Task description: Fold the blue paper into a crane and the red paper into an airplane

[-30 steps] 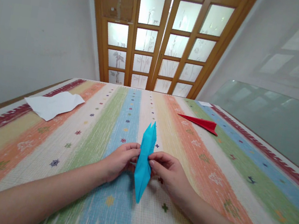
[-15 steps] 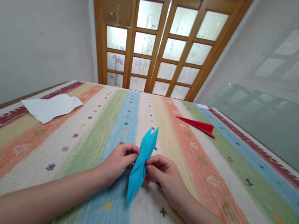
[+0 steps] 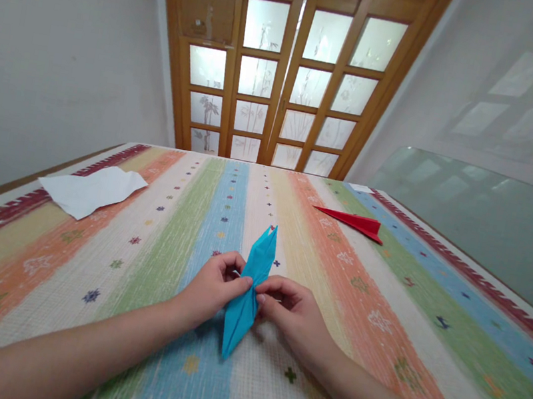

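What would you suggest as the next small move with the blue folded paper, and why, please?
Probably press the fold flat along the middle. Both the left hand and right hand pinch the blue folded paper at its waist, holding it tilted above the striped tablecloth, with both pointed ends free, so the crease there looks unfinished.

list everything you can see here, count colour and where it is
folded paper model: 1, blue, centre near edge, pinched at its middle from both sides
folded paper: 1, red, far right on the cloth
paper sheet: 1, white, crumpled, far left
tablecloth: 1, multicolour stripes, covers the table
door: 1, wooden, frosted panes, behind the table
glass panel: 1, greenish, against the right wall
left hand: 1, grip on the blue model
right hand: 1, grip on the blue model
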Available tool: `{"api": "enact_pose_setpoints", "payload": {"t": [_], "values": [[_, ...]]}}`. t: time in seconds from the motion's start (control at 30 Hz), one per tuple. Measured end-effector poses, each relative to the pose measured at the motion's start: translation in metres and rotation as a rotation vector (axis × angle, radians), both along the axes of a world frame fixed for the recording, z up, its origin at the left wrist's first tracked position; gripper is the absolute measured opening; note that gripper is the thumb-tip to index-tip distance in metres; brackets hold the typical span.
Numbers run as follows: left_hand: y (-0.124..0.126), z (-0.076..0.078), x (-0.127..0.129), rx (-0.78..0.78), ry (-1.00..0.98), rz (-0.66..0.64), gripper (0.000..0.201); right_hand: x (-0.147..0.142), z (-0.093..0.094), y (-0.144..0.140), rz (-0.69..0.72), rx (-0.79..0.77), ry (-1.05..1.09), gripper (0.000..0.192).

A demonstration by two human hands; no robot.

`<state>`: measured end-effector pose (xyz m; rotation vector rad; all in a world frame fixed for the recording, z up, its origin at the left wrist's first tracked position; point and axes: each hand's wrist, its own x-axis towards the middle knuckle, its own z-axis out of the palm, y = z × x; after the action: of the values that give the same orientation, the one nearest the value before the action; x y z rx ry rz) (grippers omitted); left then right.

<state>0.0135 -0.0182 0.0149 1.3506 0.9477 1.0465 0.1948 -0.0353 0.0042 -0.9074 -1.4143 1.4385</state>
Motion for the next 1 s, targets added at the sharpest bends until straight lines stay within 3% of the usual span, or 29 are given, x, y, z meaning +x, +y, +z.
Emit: {"api": "enact_pose_setpoints", "payload": {"t": [0.33, 0.8, 1.0], "values": [[-0.0049, 0.0, 0.001, 0.154, 0.091, -0.001, 0.026, 0.0005, -0.0006, -0.0012, 0.007, 0.118, -0.076, 0.012], [-0.0046, 0.0032, -0.0037, 0.188, 0.064, -0.041, 0.032, 0.0025, -0.0054, -0.0003, 0.081, 0.071, 0.005, 0.022], [-0.0026, 0.0016, -0.0042, 0.232, 0.164, -0.018, 0.02, 0.0016, -0.0016, -0.0008, 0.087, 0.051, -0.011, 0.022]]}}
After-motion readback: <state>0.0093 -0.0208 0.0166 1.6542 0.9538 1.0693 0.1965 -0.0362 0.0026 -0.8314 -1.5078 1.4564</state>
